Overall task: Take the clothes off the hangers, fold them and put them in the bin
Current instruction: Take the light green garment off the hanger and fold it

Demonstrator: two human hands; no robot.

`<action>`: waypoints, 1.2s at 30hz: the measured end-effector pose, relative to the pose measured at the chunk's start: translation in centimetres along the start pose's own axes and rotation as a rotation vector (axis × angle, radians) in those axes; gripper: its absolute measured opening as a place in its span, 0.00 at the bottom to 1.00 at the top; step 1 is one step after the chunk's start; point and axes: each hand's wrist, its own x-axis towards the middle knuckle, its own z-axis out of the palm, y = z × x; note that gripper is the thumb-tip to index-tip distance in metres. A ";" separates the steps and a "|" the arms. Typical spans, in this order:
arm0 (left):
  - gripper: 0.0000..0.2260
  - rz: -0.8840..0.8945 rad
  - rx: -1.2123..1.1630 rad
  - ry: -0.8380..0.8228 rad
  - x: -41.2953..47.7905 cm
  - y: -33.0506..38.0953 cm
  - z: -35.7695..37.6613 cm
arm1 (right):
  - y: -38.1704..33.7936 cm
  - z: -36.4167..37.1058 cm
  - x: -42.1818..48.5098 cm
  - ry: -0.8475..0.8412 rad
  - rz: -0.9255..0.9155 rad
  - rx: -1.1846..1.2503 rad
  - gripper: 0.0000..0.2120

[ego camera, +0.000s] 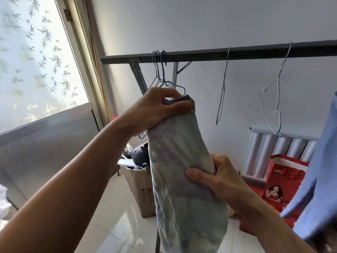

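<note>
My left hand (156,108) pinches the limp, mottled grey-green garment (182,179) at its top hem; my right hand (217,177) clamps its bunched middle, at 5 o'clock from the left. Beyond, at 9 o'clock of my right hand, an open cardboard box (140,190) holds a dark bag (139,154) and papers (125,162). 2 bare wire hangers (224,86) hang from the rail (237,52).

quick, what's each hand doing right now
Left hand: gripping the top of the pale green-grey mottled cloth garment.
Right hand: gripping the same garment lower down.
</note>
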 end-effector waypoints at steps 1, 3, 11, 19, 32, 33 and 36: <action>0.08 -0.021 -0.076 0.061 0.1 -0.5 -0.1 | -0.1 -0.1 0.0 0.007 0.010 0.021 0.08; 0.13 -0.122 -0.416 0.156 -0.5 -1.7 0.2 | -0.5 -0.4 0.0 0.032 0.028 0.066 0.12; 0.30 -0.416 -0.897 0.018 -9.9 -8.3 8.3 | 0.7 -1.0 -0.3 0.130 0.142 0.173 0.12; 0.28 -0.399 -0.871 0.222 -11.0 -8.7 9.1 | 4.0 -0.5 -1.2 0.325 0.305 0.165 0.38; 0.11 -0.060 0.304 0.159 -9.8 -8.4 4.7 | 1.7 -2.1 -1.3 0.130 0.082 -0.468 0.06; 0.07 -0.040 0.343 0.163 -9.6 -8.1 4.2 | 1.2 -2.1 -1.2 0.154 0.044 -0.426 0.04; 0.04 -0.090 0.191 0.219 -9.1 -7.2 3.3 | 0.1 -2.8 -0.8 0.154 0.000 -0.184 0.08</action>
